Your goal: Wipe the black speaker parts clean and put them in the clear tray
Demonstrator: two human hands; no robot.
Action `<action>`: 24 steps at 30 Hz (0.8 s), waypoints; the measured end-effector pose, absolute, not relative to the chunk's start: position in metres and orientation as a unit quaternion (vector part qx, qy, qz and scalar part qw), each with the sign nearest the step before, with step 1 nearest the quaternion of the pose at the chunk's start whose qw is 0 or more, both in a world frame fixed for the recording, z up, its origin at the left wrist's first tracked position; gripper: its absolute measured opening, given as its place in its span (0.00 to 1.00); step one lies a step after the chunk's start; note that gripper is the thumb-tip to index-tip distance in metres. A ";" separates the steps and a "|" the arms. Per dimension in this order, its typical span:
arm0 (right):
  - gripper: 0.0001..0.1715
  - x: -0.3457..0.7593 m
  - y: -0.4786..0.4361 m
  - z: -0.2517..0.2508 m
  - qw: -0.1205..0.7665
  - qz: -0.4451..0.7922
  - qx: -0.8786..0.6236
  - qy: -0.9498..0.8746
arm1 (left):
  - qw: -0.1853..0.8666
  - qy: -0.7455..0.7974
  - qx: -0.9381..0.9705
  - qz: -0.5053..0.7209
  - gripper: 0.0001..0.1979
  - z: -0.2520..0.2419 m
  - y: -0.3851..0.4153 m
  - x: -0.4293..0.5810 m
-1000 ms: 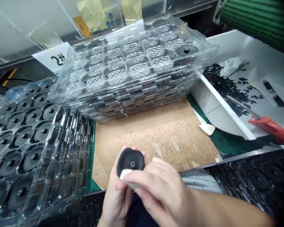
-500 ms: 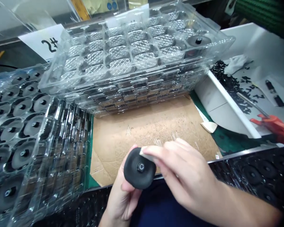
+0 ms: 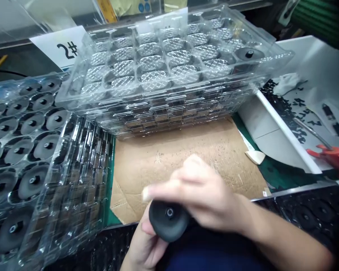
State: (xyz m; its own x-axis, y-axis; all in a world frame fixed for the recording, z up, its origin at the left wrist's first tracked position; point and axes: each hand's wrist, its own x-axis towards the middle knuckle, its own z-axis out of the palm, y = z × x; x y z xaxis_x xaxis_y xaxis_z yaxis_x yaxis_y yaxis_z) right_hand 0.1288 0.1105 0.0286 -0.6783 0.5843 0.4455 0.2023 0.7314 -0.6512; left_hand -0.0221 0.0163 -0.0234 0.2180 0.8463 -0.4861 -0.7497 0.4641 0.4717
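Black moulded disc (image 3: 168, 221), nearly round with no marked long axis, central hub facing up, gripped from below by the left hand (image 3: 145, 246), low over the front edge of the cardboard sheet (image 3: 183, 162). Right hand (image 3: 200, 194) just above the disc and reaching across its top edge from the right, fingers pressed together; contact probable, though motion blur hides it. Against the earlier frame: disc lower in view, pale sliver no longer visible, right hand further across.
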 end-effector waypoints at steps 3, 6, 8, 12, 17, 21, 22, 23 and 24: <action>0.17 0.143 0.113 0.003 0.312 0.316 -0.402 -0.801 | 0.811 0.282 0.038 0.511 0.27 -0.018 0.016 -0.027; 0.18 0.154 0.094 -0.040 0.230 0.368 -0.463 -0.773 | 0.816 0.243 0.040 0.523 0.27 -0.017 0.016 -0.031; 0.18 0.158 0.076 -0.066 0.200 0.387 -0.454 -0.778 | 0.813 0.228 0.045 0.534 0.27 -0.018 0.015 -0.032; 0.17 0.161 0.065 -0.066 0.210 0.390 -0.470 -0.763 | 0.815 0.249 0.028 0.523 0.27 -0.015 0.013 -0.029; 0.20 0.154 0.078 0.019 0.351 0.321 -0.376 -0.795 | 0.811 0.248 0.041 0.528 0.24 -0.009 0.004 -0.021; 0.18 0.143 0.071 0.049 0.302 0.291 -0.231 -0.878 | 0.785 0.293 0.044 0.544 0.20 -0.012 -0.007 -0.012; 0.18 0.141 0.067 0.049 0.282 0.292 -0.267 -0.874 | 0.778 0.312 0.043 0.544 0.19 -0.014 -0.010 -0.010; 0.18 0.139 0.063 0.048 0.264 0.282 -0.305 -0.870 | 0.772 0.324 0.043 0.545 0.18 -0.014 -0.013 -0.007; 0.18 0.138 0.058 0.046 0.251 0.264 -0.324 -0.873 | 0.772 0.330 0.041 0.541 0.18 -0.015 -0.016 -0.004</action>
State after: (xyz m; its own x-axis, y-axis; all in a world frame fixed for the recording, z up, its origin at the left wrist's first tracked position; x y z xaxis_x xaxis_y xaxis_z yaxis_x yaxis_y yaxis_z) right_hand 0.1378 0.0579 0.0463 -0.6635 0.6988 0.2673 0.4335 0.6503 -0.6238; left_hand -0.0040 -0.0163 -0.0147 0.1957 0.8628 -0.4661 -0.8093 0.4105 0.4201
